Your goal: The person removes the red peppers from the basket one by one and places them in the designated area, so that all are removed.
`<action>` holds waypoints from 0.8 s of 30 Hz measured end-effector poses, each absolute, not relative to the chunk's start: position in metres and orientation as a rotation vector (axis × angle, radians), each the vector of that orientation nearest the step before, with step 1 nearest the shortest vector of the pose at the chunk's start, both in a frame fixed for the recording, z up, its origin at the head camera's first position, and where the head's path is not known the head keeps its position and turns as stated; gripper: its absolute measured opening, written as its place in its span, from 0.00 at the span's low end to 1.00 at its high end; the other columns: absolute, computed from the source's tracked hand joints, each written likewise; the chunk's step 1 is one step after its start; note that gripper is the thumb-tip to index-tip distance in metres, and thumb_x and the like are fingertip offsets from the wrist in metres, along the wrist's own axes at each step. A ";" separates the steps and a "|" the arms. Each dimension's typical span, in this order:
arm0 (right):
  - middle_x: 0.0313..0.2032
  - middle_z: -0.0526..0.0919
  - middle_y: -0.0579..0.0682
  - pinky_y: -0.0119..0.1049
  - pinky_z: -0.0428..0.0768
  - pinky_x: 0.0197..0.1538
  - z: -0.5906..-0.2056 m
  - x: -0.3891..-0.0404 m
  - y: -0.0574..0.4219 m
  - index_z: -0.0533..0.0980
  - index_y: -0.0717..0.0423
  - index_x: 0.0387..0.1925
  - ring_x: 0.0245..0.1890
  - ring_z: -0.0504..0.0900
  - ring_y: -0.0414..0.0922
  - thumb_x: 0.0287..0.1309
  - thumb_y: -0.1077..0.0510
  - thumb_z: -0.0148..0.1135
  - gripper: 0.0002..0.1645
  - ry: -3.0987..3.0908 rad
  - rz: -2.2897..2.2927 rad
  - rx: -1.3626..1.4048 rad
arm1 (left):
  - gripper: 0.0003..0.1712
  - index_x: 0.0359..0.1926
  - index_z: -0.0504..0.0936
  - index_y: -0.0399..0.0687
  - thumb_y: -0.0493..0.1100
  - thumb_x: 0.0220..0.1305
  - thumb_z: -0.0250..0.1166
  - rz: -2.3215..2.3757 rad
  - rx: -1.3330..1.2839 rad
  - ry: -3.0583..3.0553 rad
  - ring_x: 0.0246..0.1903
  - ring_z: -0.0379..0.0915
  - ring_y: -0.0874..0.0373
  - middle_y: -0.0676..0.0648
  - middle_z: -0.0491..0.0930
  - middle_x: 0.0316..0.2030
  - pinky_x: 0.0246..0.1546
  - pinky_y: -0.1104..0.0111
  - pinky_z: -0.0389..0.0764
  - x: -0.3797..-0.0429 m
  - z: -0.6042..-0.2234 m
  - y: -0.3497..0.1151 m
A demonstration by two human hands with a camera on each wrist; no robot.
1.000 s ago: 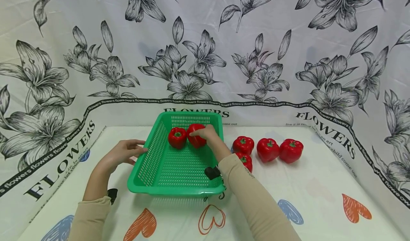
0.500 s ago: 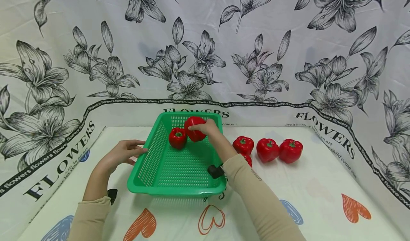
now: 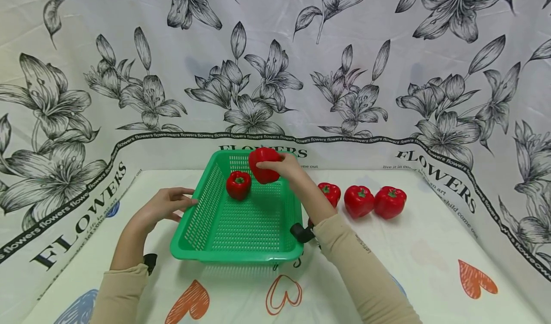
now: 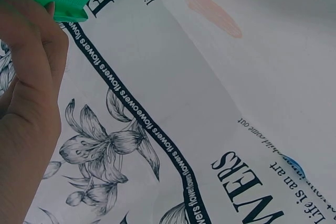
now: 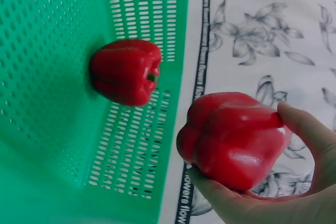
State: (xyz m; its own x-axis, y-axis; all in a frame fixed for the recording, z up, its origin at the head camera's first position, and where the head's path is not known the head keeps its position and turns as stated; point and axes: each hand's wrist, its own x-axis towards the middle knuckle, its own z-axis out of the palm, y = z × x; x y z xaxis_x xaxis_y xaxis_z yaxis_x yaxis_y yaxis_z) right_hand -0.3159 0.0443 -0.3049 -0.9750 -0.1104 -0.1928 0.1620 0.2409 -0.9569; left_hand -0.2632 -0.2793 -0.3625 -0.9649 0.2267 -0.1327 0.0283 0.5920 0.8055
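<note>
My right hand [image 3: 287, 167] grips a red bell pepper [image 3: 264, 163] between thumb and fingers, raised over the back part of a green plastic basket [image 3: 232, 256]. In the right wrist view the held pepper [image 5: 236, 140] lies on its side, its lobed bottom pointing away from the palm. One more bell pepper [image 3: 238, 185] rests inside the basket near the back left, stem up. At the basket's left rim, my left hand [image 3: 165, 204] holds on with bent fingers. The left wrist view shows those fingers [image 4: 39, 35] right at the green rim.
Right of the basket, several red bell peppers stand on the white cloth, including one [image 3: 359, 202] in the middle and one [image 3: 390, 203] farthest right. Another pepper [image 3: 330, 193] is partly hidden by my right forearm. A flower-printed cloth [image 3: 353, 89] hangs behind.
My right hand has lifted the bell pepper from beside the other one in the basket, up and toward the back rim. The left hand and basket have stayed put.
</note>
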 end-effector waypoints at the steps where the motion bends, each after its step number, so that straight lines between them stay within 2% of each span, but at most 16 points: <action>1: 0.65 0.70 0.57 0.51 0.76 0.63 -0.303 -0.314 0.045 0.60 0.60 0.69 0.65 0.68 0.56 0.54 0.51 0.70 0.45 2.292 -1.814 0.040 | 0.39 0.69 0.62 0.30 0.52 0.68 0.61 1.311 0.211 2.598 0.44 0.81 0.54 0.34 0.81 0.52 0.37 0.61 0.86 -0.263 -0.362 -0.279; 7: 0.65 0.70 0.55 0.53 0.74 0.65 -0.295 -0.301 0.053 0.60 0.57 0.70 0.66 0.67 0.55 0.54 0.51 0.70 0.46 2.306 -1.837 0.001 | 0.38 0.69 0.62 0.30 0.52 0.69 0.61 1.315 0.217 2.595 0.44 0.81 0.54 0.33 0.81 0.52 0.37 0.61 0.86 -0.263 -0.362 -0.279; 14: 0.66 0.71 0.54 0.52 0.76 0.63 -0.285 -0.284 0.064 0.59 0.53 0.71 0.66 0.68 0.54 0.54 0.50 0.69 0.47 2.360 -1.797 -0.027 | 0.38 0.68 0.63 0.30 0.52 0.68 0.61 1.319 0.215 2.594 0.44 0.81 0.54 0.34 0.81 0.51 0.38 0.61 0.86 -0.262 -0.361 -0.279; 24: 0.70 0.66 0.52 0.56 0.72 0.66 -0.286 -0.262 0.091 0.54 0.48 0.74 0.69 0.65 0.54 0.55 0.49 0.69 0.50 2.381 -1.804 -0.040 | 0.38 0.68 0.63 0.32 0.53 0.68 0.62 1.313 0.201 2.595 0.45 0.81 0.54 0.34 0.81 0.52 0.38 0.61 0.86 -0.264 -0.363 -0.281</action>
State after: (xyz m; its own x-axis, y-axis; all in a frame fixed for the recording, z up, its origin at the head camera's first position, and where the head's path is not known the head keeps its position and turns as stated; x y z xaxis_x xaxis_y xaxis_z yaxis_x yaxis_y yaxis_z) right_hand -0.2618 0.0915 -0.2858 -0.9878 -0.1141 -0.1063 0.0715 0.2747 -0.9589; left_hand -0.2637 -0.2810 -0.3627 -0.9650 0.2226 -0.1385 0.0203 0.5901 0.8070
